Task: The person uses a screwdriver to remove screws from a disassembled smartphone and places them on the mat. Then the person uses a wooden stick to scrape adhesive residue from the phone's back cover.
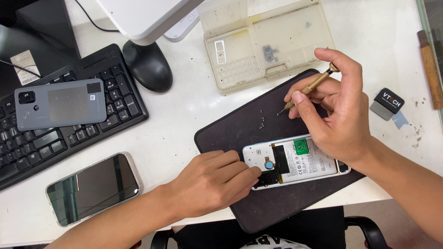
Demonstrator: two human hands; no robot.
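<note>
Two bare hands work over a dark mat (249, 138) on a white desk (184, 124), seen from above.

Far to the left of the left hand, a black keyboard (69, 133) lies at an angle, with a grey phone back cover (59, 103) resting on its keys. Below the keyboard, left of the left forearm, a phone (92, 188) lies screen up, its glass dark. Above the left hand sits a black mouse (147, 64), partly under a white monitor stand (147, 16).

The left hand (212, 182) lies palm down on the mat's near left edge. Its fingers are loosely curled, and the fingertips press on the left end of an opened phone (295, 161), steadying it. That phone lies flat on the mat between the two hands, its back off, showing a battery with a green sticker.

Just above the opened phone, a few tiny screws (263, 121) lie loose on the mat. Beyond the mat, above the right hand, a pale plastic parts tray (267, 41) holds small pieces.

The right hand (339, 115) hovers above the phone's right half, thumb and fingers pinched around a slim brass screwdriver (311, 87). The tip points down and left toward the screws.

Right of that hand lie a small black pry tool (388, 103) and, at the desk's edge, a wooden handle (429, 69).
</note>
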